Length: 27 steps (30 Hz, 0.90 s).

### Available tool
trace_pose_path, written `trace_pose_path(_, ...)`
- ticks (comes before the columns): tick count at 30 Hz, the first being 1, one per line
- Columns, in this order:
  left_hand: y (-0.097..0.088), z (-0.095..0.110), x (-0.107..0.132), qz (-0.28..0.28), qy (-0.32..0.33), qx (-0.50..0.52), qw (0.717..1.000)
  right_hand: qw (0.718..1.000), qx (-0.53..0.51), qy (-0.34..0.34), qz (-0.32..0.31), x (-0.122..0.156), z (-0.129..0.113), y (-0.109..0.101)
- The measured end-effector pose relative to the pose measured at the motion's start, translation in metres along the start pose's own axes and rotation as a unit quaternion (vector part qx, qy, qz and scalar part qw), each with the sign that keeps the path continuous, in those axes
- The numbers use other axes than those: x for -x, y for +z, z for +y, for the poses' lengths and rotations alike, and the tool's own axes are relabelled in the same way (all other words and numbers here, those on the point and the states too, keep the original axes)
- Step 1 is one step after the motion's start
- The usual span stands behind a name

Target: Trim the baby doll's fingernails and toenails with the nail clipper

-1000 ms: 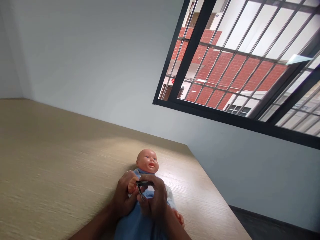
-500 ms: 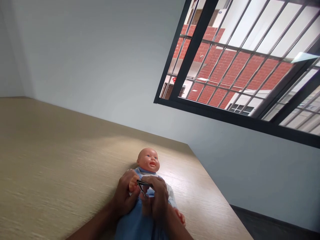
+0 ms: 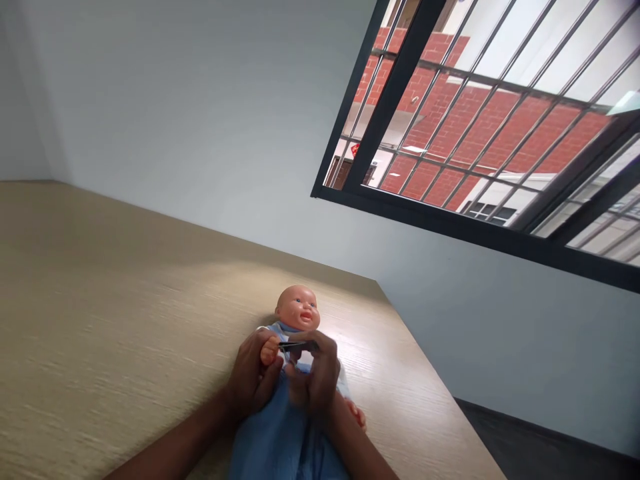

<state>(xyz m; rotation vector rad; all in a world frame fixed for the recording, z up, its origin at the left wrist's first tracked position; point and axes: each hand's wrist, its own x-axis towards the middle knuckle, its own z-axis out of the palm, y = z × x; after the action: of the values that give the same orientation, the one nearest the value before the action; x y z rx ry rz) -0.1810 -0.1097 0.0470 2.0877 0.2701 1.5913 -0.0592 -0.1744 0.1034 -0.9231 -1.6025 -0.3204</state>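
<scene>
A baby doll (image 3: pixel 296 308) in blue and white clothes lies on its back on the table, its head away from me. My left hand (image 3: pixel 249 381) is closed around the doll's small hand (image 3: pixel 269 351), whose fingers stick out between my thumb and forefinger. My right hand (image 3: pixel 321 377) pinches a metal nail clipper (image 3: pixel 294 346). The clipper's tip points left and reaches the doll's fingers; whether it touches them I cannot tell. My right fingers hide much of its lever. The doll's other hand (image 3: pixel 358 413) rests beside my right forearm.
The pale wooden table (image 3: pixel 125 300) runs along a grey wall (image 3: pixel 200 120). Its right edge slants down beside the doll, with dark floor (image 3: pixel 540 440) beyond. A dark-framed window (image 3: pixel 450 227) with metal bars is at the upper right.
My right hand has shifted its hold on the nail clipper; the lever that stood out below is now mostly hidden. The doll and both hands sit slightly higher in view.
</scene>
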Motion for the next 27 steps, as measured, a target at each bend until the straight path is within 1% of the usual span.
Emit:
trace_pose_path(3, 0.000, 0.003, -0.001, 0.006, -0.009, -0.032, 0.999, 0.993, -0.047, 0.098, 0.050, 0.001, 0.005, 0.003)
trace_pose_path(6, 0.001, 0.002, -0.003, 0.024, -0.050, -0.040, 0.998, 0.975, -0.072, 0.182, 0.100, -0.006, 0.005, 0.006)
trace_pose_path(8, 0.002, 0.000, -0.004, 0.032, -0.077, -0.035, 0.996, 0.965, -0.100, 0.216, 0.109, -0.013, 0.003, 0.007)
trace_pose_path(9, 0.002, 0.000, -0.004, 0.033, -0.083, -0.033, 0.996, 0.964, -0.112, 0.220, 0.099, -0.017, 0.001, 0.006)
trace_pose_path(11, 0.002, -0.001, -0.004, 0.030, -0.087, -0.030, 0.995, 0.971, -0.114, 0.203, 0.049, -0.024, -0.003, 0.000)
trace_pose_path(13, 0.002, -0.001, -0.004, 0.025, -0.092, -0.024, 0.995, 0.980, -0.093, 0.168, -0.043, -0.034, -0.009, -0.012)
trace_pose_path(14, 0.002, 0.000, -0.005, 0.026, -0.094, -0.019, 0.995, 0.980, -0.080, 0.151, -0.106, -0.040, -0.012, -0.020)
trace_pose_path(15, 0.002, 0.000, -0.005, 0.025, -0.093, -0.015, 0.995, 0.974, -0.066, 0.135, -0.170, -0.046, -0.016, -0.028)
trace_pose_path(16, 0.002, 0.001, -0.005, 0.025, -0.091, -0.012, 0.995, 0.966, -0.050, 0.126, -0.220, -0.053, -0.019, -0.037)
trace_pose_path(18, 0.002, 0.002, -0.006, 0.024, -0.087, -0.009, 0.996, 0.952, -0.007, 0.125, -0.281, -0.063, -0.024, -0.052)
trace_pose_path(21, 0.002, 0.002, -0.006, 0.024, -0.086, -0.006, 0.996, 0.936, 0.054, 0.105, -0.332, -0.071, -0.029, -0.066)
trace_pose_path(24, 0.002, 0.001, -0.006, 0.019, -0.089, -0.001, 0.996, 0.933, 0.063, 0.082, -0.343, -0.073, -0.032, -0.070)
trace_pose_path(27, 0.002, 0.000, -0.004, 0.013, -0.091, 0.001, 0.996, 0.930, 0.059, 0.078, -0.353, -0.074, -0.034, -0.070)
